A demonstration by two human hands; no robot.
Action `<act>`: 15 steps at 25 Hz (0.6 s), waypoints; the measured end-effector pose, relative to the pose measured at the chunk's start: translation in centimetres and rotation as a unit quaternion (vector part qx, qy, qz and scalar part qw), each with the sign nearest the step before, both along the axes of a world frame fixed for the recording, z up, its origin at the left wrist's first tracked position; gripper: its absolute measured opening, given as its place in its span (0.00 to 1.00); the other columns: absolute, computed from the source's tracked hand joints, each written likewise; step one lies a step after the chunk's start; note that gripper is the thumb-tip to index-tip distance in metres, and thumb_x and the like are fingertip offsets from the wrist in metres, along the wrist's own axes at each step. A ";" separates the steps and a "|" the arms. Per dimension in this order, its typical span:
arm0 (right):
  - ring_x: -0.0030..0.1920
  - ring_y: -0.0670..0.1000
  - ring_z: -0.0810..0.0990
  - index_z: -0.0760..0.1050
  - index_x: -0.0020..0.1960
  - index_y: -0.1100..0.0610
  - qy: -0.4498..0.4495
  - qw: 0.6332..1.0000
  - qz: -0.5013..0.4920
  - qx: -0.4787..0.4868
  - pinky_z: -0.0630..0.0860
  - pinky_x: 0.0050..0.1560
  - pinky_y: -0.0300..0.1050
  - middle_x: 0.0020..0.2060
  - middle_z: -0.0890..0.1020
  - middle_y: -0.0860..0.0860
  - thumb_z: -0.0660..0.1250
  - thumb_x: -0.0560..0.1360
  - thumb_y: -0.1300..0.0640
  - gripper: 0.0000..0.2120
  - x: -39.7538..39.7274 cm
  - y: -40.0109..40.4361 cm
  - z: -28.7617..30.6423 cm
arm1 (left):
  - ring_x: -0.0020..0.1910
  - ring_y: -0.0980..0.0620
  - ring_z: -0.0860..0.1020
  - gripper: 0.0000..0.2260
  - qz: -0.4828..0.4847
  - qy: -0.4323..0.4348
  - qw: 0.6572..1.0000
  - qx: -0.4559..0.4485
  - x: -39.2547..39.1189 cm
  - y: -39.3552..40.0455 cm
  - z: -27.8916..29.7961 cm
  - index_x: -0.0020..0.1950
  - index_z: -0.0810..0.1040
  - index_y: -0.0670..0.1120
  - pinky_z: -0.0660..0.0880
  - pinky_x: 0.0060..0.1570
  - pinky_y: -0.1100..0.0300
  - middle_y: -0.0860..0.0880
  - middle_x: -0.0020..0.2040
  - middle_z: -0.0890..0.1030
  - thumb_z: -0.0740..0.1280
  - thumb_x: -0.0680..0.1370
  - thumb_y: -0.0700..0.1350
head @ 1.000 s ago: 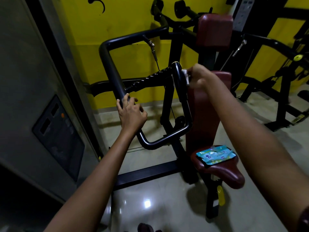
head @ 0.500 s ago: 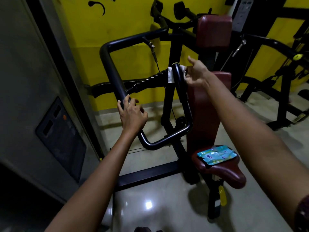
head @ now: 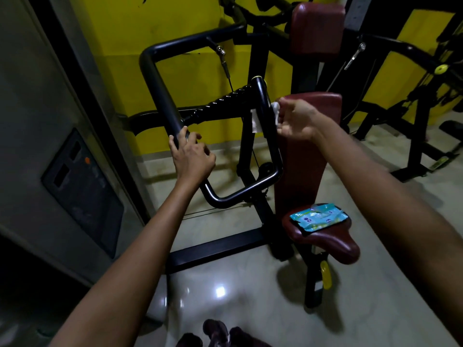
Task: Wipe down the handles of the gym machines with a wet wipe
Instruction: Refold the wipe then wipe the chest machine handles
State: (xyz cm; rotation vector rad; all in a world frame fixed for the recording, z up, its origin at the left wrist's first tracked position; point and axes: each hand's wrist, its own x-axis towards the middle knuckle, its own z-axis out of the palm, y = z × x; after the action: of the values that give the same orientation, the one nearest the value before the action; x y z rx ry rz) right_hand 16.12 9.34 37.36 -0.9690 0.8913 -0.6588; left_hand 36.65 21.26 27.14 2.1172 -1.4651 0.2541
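Left hand (head: 191, 156) grips the thick black bar of the handle frame (head: 160, 96), fingers curled round it, steadying it. If that grip slackens, the frame is likely to swing on its pivot under wiping pressure and throw the wipe off.

Wet wipe (head: 256, 121) sits wrapped round the upright black handle (head: 263, 106), a white flap showing on the handle's left and a bunched end on its right. Right hand (head: 297, 120) pinches that bunched end, fingers curled on it; the wrap looks loose, only one end is held. Risks as I judge them: the flap slips off mid-stroke, the wipe slides over without real contact, or it drops to the floor and gets dirty. The ribbed grip (head: 225, 100) running left from the handle top could snag or tear the wipe.

Wipe pack (head: 318, 216) lies flat on the maroon seat (head: 325, 242), near its back edge; a knock could send it to the floor.

Writing: pack is blue-green with small round marks, print too small to read. No brand legible on the machine. Grey panel (head: 82, 191) at far left shows no readable text.
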 end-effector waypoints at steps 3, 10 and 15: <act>0.31 0.45 0.74 0.70 0.39 0.54 0.044 0.999 -0.006 -0.015 0.76 0.35 0.38 0.33 0.74 0.48 0.49 0.82 0.54 0.17 -0.4 1.5 -1.7 | 0.73 0.46 0.57 0.10 -0.003 -0.004 1.000 0.004 -0.1 -0.1 -0.1 0.46 0.82 0.44 0.45 0.72 0.44 0.48 0.63 0.73 0.64 0.74 0.48; 0.37 0.57 0.81 0.81 0.48 0.65 0.369 0.738 -0.191 -0.532 0.75 0.41 0.49 0.36 0.83 0.61 0.62 0.76 0.52 0.17 0.9 4.3 -5.4 | 0.73 0.46 0.57 0.11 0.003 -0.004 1.000 -0.006 -0.1 -0.2 -0.2 0.47 0.82 0.44 0.44 0.72 0.45 0.48 0.63 0.73 0.64 0.74 0.48; 0.39 0.60 0.81 0.76 0.56 0.65 0.548 0.553 -0.173 -0.604 0.77 0.37 0.48 0.45 0.81 0.60 0.63 0.76 0.57 0.13 2.6 5.7 -6.5 | 0.73 0.46 0.57 0.10 0.000 -0.010 1.000 -0.008 -0.1 -0.1 -0.2 0.46 0.82 0.44 0.44 0.72 0.45 0.48 0.63 0.73 0.65 0.74 0.48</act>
State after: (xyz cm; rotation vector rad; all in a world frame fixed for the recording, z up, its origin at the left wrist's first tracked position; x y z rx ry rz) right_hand 18.70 15.00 30.84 -2.7004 1.8058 -1.0238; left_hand 36.54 21.13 26.97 2.1073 -1.4693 0.2859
